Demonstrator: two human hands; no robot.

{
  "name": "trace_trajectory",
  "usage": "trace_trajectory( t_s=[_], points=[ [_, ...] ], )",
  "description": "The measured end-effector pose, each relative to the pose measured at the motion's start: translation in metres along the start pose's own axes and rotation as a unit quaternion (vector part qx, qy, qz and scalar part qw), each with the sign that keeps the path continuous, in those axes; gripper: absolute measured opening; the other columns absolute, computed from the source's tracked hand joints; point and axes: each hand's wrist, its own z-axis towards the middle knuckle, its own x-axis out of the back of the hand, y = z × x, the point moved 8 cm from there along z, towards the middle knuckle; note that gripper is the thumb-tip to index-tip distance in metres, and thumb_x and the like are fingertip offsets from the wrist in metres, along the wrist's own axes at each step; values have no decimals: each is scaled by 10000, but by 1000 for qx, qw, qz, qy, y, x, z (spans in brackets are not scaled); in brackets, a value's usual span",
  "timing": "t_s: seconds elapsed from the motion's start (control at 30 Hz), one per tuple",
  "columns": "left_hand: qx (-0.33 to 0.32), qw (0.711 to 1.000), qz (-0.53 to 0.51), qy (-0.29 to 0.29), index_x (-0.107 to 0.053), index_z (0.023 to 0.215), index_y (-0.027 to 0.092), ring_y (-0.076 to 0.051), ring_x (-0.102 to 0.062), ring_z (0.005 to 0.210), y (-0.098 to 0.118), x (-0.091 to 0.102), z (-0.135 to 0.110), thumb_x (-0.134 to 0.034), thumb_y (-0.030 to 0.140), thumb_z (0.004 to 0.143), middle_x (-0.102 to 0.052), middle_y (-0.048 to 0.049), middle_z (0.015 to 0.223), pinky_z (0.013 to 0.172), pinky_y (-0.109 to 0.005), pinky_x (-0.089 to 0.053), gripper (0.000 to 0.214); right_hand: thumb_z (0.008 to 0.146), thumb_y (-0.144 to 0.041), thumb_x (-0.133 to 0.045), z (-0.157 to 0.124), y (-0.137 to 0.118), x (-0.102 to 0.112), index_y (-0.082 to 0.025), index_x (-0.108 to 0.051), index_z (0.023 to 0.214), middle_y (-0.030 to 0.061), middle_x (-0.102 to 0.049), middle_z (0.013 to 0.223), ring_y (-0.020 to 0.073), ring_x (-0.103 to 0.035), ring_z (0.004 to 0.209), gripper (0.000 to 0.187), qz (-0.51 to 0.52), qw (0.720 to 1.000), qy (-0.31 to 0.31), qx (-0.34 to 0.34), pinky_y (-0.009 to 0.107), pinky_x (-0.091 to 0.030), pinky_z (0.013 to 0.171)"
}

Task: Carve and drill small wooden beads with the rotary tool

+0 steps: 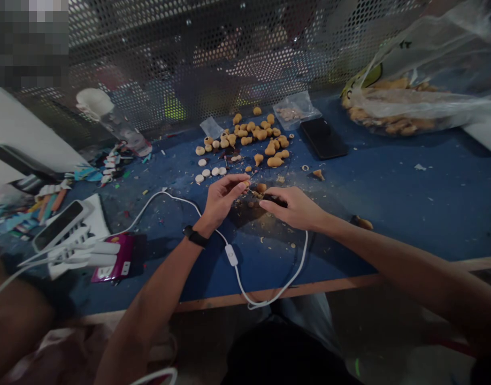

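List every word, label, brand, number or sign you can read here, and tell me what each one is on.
No text can be read with certainty.
Clear plastic bag: a small dark mark, perhaps letters, too blurred to read.
Yellow-green patch at the bag's left side: dark marks, too unclear to read.
Purple box: pale markings, too small to read.
White cord switch: any marking is too small to read.

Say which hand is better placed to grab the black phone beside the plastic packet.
Probably the right hand: nearer the phone, though holding a black tool. The left hand, farther off, pinches a small piece.
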Motion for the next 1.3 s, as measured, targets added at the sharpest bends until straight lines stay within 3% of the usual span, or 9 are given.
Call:
trace_trajectory(
  t_s=[0.53,1.3],
  points=[
    [-2,999,23,27,-850,1012,236,-176,-766,884,0,6,-1,-882,468,790,-834,-68,1056,880,-338,-617,323,1027,-525,-519,-1,3,3,-211,-597,841,-18,-559,621,142,-493,549,372,-8,1000,21,-16,313,-303,571],
    [14,998,39,53,-864,983,224,-206,-782,891,3,7,-2,-896,511,753,-838,-100,1078,884,-371,-618,369,1028,-506,-518,-1,2,3,-204,-591,833,-29,-547,611,132,-486,538,367,-17,999,27,-9,304,-296,569]
  ],
)
